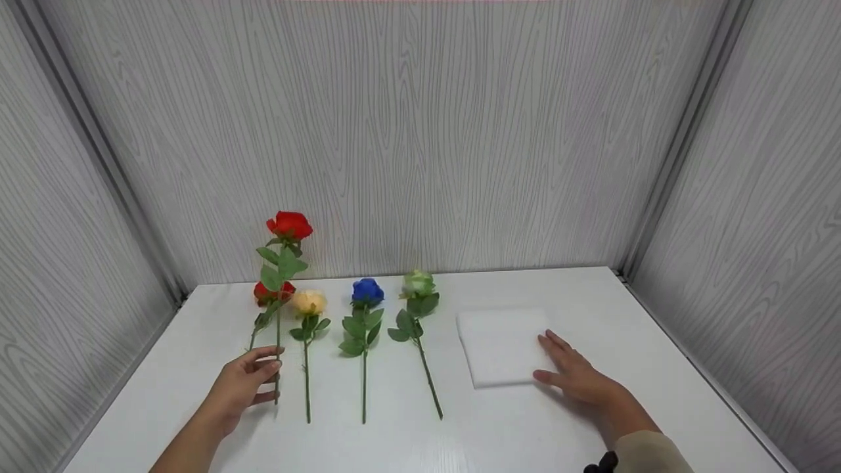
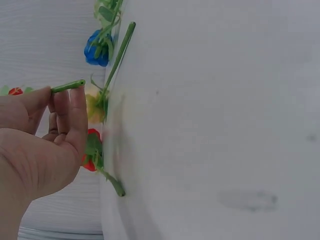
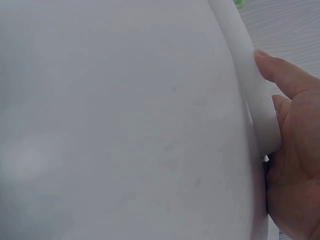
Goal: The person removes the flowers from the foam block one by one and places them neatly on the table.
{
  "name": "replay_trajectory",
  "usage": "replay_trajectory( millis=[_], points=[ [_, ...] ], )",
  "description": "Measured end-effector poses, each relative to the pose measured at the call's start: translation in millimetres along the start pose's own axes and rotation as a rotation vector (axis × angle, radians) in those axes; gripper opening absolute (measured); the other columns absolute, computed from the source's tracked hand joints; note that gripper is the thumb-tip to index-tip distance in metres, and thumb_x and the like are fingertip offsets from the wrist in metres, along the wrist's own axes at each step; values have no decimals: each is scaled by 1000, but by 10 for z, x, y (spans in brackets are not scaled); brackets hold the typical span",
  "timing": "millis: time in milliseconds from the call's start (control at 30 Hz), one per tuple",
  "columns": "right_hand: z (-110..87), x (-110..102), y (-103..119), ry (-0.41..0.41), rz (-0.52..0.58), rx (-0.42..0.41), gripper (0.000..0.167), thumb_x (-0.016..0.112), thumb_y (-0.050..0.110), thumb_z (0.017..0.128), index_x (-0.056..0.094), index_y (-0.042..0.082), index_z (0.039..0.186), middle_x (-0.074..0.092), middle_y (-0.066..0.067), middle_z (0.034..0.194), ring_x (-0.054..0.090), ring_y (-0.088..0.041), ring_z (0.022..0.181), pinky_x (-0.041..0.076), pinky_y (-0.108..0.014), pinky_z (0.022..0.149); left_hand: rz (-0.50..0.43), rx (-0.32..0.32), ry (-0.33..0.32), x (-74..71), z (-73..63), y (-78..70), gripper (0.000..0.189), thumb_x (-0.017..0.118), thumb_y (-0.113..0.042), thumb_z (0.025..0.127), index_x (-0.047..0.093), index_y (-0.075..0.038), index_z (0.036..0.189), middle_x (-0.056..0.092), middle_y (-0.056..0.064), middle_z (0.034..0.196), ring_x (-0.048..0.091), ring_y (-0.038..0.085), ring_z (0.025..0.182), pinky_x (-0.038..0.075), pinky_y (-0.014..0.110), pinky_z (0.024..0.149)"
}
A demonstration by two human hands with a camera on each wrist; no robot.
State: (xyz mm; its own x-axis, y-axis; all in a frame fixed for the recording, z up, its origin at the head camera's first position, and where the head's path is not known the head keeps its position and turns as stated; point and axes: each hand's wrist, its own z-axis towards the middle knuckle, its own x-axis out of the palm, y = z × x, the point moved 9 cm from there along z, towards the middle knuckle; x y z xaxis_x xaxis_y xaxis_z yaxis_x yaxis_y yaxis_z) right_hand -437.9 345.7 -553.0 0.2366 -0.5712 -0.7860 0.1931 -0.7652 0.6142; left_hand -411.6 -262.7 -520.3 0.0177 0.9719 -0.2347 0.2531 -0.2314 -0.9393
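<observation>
My left hand pinches the lower stem of a red rose, held upright above the table with its bloom against the back wall. In the left wrist view the cut end of that green stem pokes out past the thumb and fingers. Behind it a second red rose lies on the table, partly hidden by the hand and the held rose. My right hand rests at the right edge of a square white foam block, thumb and fingers spread along it; the right wrist view shows the block's side by the thumb.
Lying in a row on the white table are a yellow-peach rose, a blue rose and a pale green rose, stems toward me. Grey wood-grain panels wall the table at the back and both sides.
</observation>
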Motion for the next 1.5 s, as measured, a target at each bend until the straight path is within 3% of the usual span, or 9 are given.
replay_trajectory(
  millis=[267,533,900,1133,1333,1500],
  points=[
    [12,9,-5,-1,12,-22,91,62,51,108,18,5,173,6,-22,183,3,-55,167,4,-80,131,38,-21,-35,-385,5,112,51,63,-31,112,52,-14,159,61,10,140,62,21,121,67,36,92],
    [16,1,6,-4,15,-31,90,62,50,109,18,4,173,5,-23,182,2,-54,167,3,-79,131,73,-5,-55,-628,-31,196,52,64,-29,112,52,-11,159,68,6,132,70,13,113,67,35,90],
    [2,-27,50,-26,11,-73,91,64,48,107,21,-1,171,9,-29,180,7,-61,163,8,-84,126,104,-43,-68,-833,-53,276,52,66,-31,110,54,-12,158,67,5,127,66,11,109,66,31,87],
    [-3,-18,35,-5,12,-33,90,62,50,108,19,3,172,6,-24,182,4,-56,166,5,-81,130,111,-82,-77,-964,-76,376,48,65,-27,111,57,-11,155,68,-2,115,64,8,98,64,27,80],
    [-2,-4,34,7,12,-9,90,62,50,108,18,4,173,5,-23,183,3,-54,167,5,-78,132,146,-122,-89,-1080,-79,463,51,64,-24,111,52,-4,156,70,-4,100,63,10,87,62,28,72],
    [3,12,16,4,10,-2,91,62,51,108,19,5,173,5,-22,183,4,-55,167,6,-79,132,190,-162,-92,-1153,-52,538,54,62,-22,110,48,0,157,69,-4,91,63,11,82,61,29,72]
  ],
)
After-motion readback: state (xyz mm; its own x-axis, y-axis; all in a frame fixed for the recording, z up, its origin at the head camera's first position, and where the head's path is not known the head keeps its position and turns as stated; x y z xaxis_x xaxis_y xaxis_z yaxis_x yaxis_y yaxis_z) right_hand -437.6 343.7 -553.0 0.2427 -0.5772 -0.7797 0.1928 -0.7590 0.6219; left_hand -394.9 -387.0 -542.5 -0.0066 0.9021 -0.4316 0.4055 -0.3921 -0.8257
